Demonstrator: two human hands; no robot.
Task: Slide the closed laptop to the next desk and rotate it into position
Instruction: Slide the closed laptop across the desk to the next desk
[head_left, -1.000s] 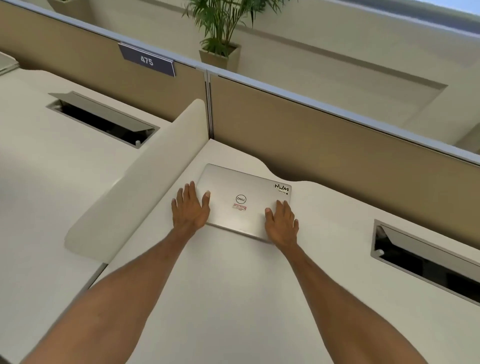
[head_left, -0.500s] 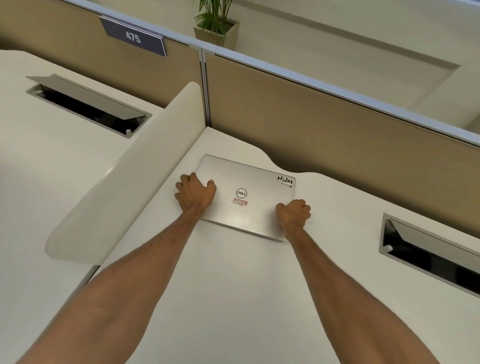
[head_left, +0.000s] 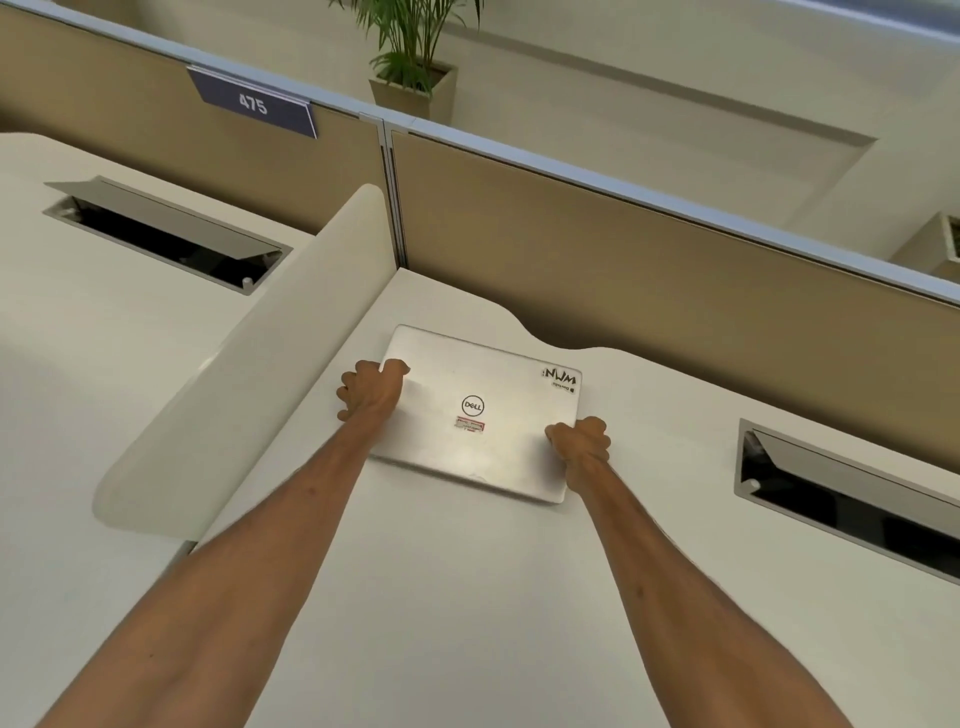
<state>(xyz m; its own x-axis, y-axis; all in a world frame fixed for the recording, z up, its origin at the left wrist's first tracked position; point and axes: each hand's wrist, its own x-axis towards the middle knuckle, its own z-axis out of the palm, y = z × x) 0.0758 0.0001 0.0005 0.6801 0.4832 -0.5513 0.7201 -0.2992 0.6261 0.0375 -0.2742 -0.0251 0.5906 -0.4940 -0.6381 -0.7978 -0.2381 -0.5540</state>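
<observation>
A closed silver laptop (head_left: 483, 410) with a round logo and stickers lies flat on the white desk (head_left: 467, 597), near the back left corner of that desk. My left hand (head_left: 371, 389) curls around the laptop's left edge, thumb on the lid. My right hand (head_left: 579, 441) grips the right edge near the front corner, fingers curled under. Both arms reach forward from the bottom of the view.
A low white curved divider (head_left: 249, 364) separates this desk from the neighbouring desk (head_left: 78, 364) on the left. Each desk has an open cable hatch, one at the left (head_left: 166, 234) and one at the right (head_left: 841, 493). Tan partition panels (head_left: 649, 270) close the back.
Both hands went from lying flat on the lid to curling around the laptop's left and right edges. The laptop has barely shifted on the desk.
</observation>
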